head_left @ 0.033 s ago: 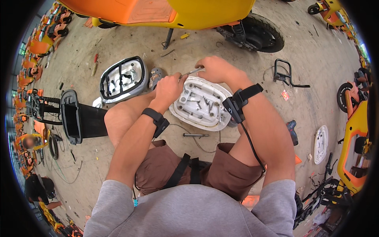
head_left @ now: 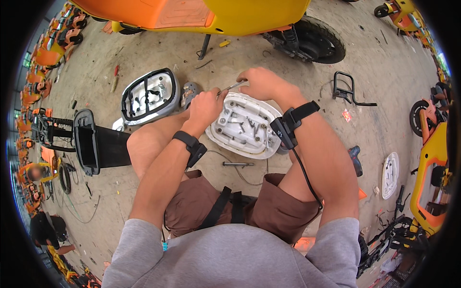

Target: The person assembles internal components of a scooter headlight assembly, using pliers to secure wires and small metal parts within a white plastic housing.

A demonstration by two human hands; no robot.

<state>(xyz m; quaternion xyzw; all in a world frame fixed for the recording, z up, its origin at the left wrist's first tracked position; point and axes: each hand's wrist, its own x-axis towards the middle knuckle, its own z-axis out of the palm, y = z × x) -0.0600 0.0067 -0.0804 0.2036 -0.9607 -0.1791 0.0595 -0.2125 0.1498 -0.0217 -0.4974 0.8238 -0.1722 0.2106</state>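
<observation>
A thin metal rod (head_left: 233,87) spans the gap between my two hands, above the far edge of a white rounded plastic shell (head_left: 229,140). My left hand (head_left: 205,106) is closed round its left end. My right hand (head_left: 264,84) pinches the other end with bent fingers; its fingertips are partly hidden. Several loose bolts (head_left: 242,127) and small metal parts lie in the shell, which rests on the floor between my legs. Left of it, past my grey clog (head_left: 190,92), sits another pale shell with a black rim (head_left: 172,82), also holding small parts.
A yellow and orange scooter (head_left: 254,19) stands across the far side. To the left lies a black plastic bin (head_left: 113,146). A metal shaft (head_left: 238,164) lies near my knees. At right are a black metal bracket (head_left: 343,91), a white oval panel (head_left: 390,175) and a scooter body (head_left: 422,192).
</observation>
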